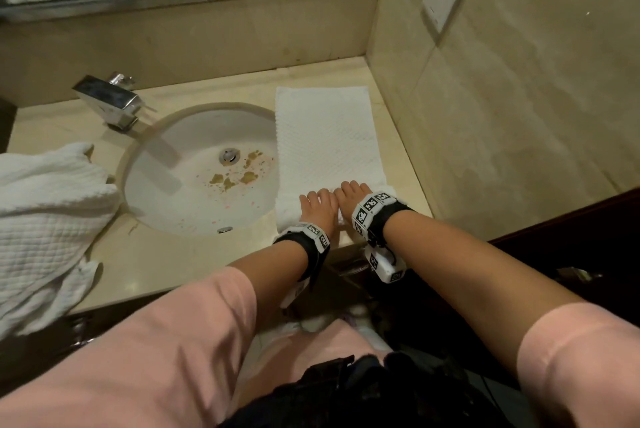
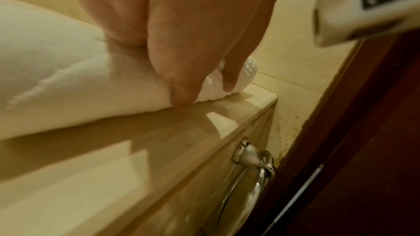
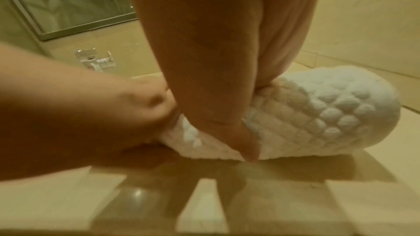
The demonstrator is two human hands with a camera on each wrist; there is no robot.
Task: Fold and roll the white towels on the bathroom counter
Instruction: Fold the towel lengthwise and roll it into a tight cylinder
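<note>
Towel [image 1: 325,137], white, folded into a long strip, lying on counter [image 1: 173,258] right of sink [image 1: 194,199], near end rolled. Left hand [image 1: 318,208] and right hand [image 1: 353,194] gripping the roll, thumbs tucking beneath. Second towel [image 1: 45,220] lying crumpled at left.

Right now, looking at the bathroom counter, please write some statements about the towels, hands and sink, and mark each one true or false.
1. Both hands, left hand and right hand, rest on the rolled near end of the long white textured towel. True.
2. This towel is fully rolled. False: most lies flat.
3. A crumpled white towel lies left of the round white sink. True.
4. The sink basin is spotless. False: brownish specks lie near its drain.
5. The square chrome faucet is running. False: no water shows.
</note>
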